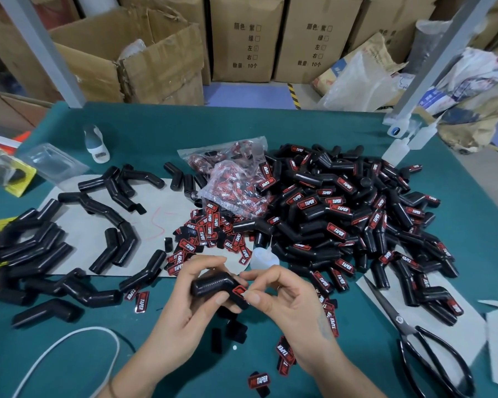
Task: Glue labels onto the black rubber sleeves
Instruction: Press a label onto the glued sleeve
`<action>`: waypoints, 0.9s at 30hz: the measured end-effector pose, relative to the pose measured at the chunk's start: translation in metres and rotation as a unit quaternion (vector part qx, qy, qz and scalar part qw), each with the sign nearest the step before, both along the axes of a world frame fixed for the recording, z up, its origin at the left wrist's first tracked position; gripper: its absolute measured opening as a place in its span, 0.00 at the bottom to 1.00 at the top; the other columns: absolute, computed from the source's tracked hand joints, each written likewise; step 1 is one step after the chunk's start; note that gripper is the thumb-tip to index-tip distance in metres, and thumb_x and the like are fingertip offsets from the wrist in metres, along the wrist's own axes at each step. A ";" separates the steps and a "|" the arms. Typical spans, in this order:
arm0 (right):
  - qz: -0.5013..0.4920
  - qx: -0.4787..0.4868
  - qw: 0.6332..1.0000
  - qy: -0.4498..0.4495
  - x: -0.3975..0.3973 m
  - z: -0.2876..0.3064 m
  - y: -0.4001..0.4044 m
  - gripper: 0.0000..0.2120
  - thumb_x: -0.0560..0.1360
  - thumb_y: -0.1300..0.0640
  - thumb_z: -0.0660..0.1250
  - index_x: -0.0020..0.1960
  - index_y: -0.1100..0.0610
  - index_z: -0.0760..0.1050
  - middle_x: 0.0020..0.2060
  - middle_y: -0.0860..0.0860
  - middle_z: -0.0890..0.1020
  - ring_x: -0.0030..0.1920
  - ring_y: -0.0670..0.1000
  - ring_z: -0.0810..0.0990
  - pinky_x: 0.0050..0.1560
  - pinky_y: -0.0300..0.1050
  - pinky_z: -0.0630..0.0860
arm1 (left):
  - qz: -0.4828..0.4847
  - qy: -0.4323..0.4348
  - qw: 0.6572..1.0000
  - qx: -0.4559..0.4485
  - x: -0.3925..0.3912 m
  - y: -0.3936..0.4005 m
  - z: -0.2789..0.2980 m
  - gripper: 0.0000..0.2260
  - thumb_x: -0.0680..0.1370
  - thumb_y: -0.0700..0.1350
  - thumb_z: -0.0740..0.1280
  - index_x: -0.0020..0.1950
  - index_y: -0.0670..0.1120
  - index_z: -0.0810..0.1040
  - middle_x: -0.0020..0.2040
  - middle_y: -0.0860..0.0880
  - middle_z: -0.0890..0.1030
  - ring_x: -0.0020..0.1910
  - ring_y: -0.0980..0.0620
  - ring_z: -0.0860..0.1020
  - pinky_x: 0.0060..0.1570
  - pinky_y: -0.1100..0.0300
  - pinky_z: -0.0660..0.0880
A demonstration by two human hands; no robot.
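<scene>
- Above the green tabletop (pixel 270 127), the left hand (pixel 193 294) grips a bent black sleeve (pixel 213 285) while the right hand (pixel 282 294) pinches a red label (pixel 239 291) against its end.
- The step looks like seating the label; next likely calls for pressing it flat and square.
- Labelled sleeves (pixel 342 208) pile up at right, bare sleeves (pixel 41 248) at left.

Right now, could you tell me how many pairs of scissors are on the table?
1. The scissors lie on the table at its near right edge, beside the labelled sleeve pile; others could be hidden under it.
</scene>
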State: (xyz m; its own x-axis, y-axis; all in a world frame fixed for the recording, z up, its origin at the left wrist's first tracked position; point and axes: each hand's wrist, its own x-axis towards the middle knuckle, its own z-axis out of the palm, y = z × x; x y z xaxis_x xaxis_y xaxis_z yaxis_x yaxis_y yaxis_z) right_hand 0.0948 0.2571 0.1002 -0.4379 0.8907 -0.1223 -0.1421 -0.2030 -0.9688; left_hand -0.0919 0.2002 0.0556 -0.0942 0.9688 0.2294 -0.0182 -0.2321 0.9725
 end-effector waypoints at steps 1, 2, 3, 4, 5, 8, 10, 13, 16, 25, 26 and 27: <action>0.000 0.004 1.000 -0.001 0.000 0.000 0.000 0.05 0.70 0.53 0.79 0.42 0.51 0.83 0.50 0.62 0.85 0.65 0.53 0.81 0.58 0.46 0.80 | 0.002 0.006 1.000 0.003 -0.001 0.000 -0.001 0.22 0.82 0.37 0.65 0.70 0.60 0.73 0.61 0.49 0.82 0.47 0.42 0.86 0.53 0.57 0.82; 0.001 0.008 1.000 -0.001 0.000 0.001 0.000 0.05 0.70 0.53 0.79 0.41 0.50 0.83 0.49 0.62 0.85 0.65 0.53 0.81 0.58 0.45 0.80 | 0.004 0.008 1.000 0.005 -0.001 -0.001 -0.002 0.21 0.82 0.37 0.65 0.70 0.59 0.73 0.61 0.48 0.81 0.48 0.42 0.86 0.54 0.57 0.82; 0.002 0.010 1.000 -0.001 0.001 0.001 0.000 0.05 0.70 0.52 0.79 0.41 0.50 0.83 0.48 0.62 0.85 0.65 0.53 0.81 0.58 0.45 0.79 | 0.005 0.008 1.000 0.008 -0.001 -0.001 -0.002 0.20 0.82 0.38 0.65 0.70 0.58 0.73 0.61 0.49 0.81 0.48 0.42 0.86 0.54 0.56 0.82; 0.004 0.012 1.000 -0.003 0.001 0.001 0.000 0.05 0.70 0.52 0.79 0.41 0.50 0.83 0.48 0.62 0.85 0.65 0.53 0.81 0.58 0.45 0.79 | 0.005 0.008 1.000 0.011 0.000 -0.001 -0.003 0.20 0.82 0.38 0.66 0.70 0.57 0.73 0.62 0.50 0.80 0.48 0.43 0.86 0.55 0.56 0.82; 0.006 0.012 1.000 -0.005 0.001 0.001 0.000 0.05 0.70 0.51 0.79 0.41 0.50 0.83 0.48 0.62 0.85 0.65 0.53 0.81 0.58 0.45 0.79 | 0.005 0.012 1.000 0.014 0.000 -0.001 -0.003 0.20 0.82 0.38 0.66 0.70 0.57 0.73 0.62 0.52 0.80 0.49 0.44 0.86 0.56 0.57 0.82; 0.008 0.009 1.000 -0.005 0.001 0.001 0.000 0.06 0.70 0.51 0.79 0.41 0.49 0.84 0.47 0.61 0.85 0.66 0.53 0.81 0.59 0.48 0.80 | 0.004 0.034 0.999 0.026 0.001 0.000 -0.003 0.25 0.81 0.32 0.65 0.71 0.57 0.72 0.63 0.57 0.79 0.55 0.51 0.85 0.59 0.62 0.79; 0.010 0.007 1.000 -0.002 0.001 0.002 0.000 0.05 0.69 0.51 0.80 0.41 0.49 0.84 0.48 0.61 0.86 0.65 0.52 0.81 0.58 0.47 0.80 | 0.002 0.036 0.999 0.034 0.002 0.001 -0.001 0.26 0.81 0.31 0.64 0.71 0.57 0.71 0.63 0.57 0.79 0.57 0.55 0.84 0.60 0.65 0.78; 0.009 0.000 1.000 0.001 0.000 0.004 0.000 0.05 0.68 0.51 0.80 0.41 0.50 0.85 0.50 0.61 0.86 0.64 0.52 0.82 0.57 0.45 0.80 | 0.003 0.027 0.999 0.045 0.003 0.001 0.001 0.24 0.81 0.34 0.65 0.71 0.56 0.71 0.64 0.58 0.79 0.58 0.57 0.83 0.60 0.66 0.77; 0.007 -0.006 1.000 0.003 0.000 0.005 -0.001 0.06 0.68 0.52 0.80 0.41 0.51 0.85 0.51 0.62 0.85 0.64 0.53 0.82 0.58 0.46 0.80 | 0.008 0.024 0.999 0.041 0.004 0.002 0.001 0.26 0.80 0.31 0.65 0.71 0.57 0.72 0.63 0.59 0.79 0.58 0.58 0.83 0.59 0.66 0.78; 0.006 0.004 1.000 -0.013 0.000 0.003 -0.001 0.06 0.69 0.50 0.80 0.42 0.49 0.85 0.52 0.58 0.86 0.64 0.53 0.82 0.60 0.52 0.81 | 0.011 -0.003 0.999 0.032 0.004 0.001 -0.003 0.20 0.81 0.40 0.68 0.71 0.55 0.72 0.62 0.46 0.77 0.58 0.45 0.84 0.58 0.59 0.80; 0.005 0.003 1.000 -0.013 0.000 0.002 0.000 0.06 0.68 0.50 0.80 0.42 0.49 0.85 0.53 0.58 0.86 0.64 0.53 0.82 0.59 0.51 0.81 | 0.011 -0.004 0.999 0.030 0.004 0.001 -0.003 0.20 0.81 0.40 0.68 0.71 0.55 0.73 0.62 0.46 0.77 0.58 0.44 0.84 0.58 0.57 0.81; 0.004 0.002 1.000 -0.013 0.000 0.002 0.000 0.06 0.68 0.50 0.80 0.42 0.50 0.85 0.53 0.58 0.86 0.63 0.53 0.82 0.59 0.51 0.81 | 0.011 -0.005 1.000 0.028 0.004 0.000 -0.002 0.20 0.81 0.40 0.68 0.71 0.55 0.73 0.62 0.46 0.78 0.57 0.43 0.84 0.57 0.56 0.81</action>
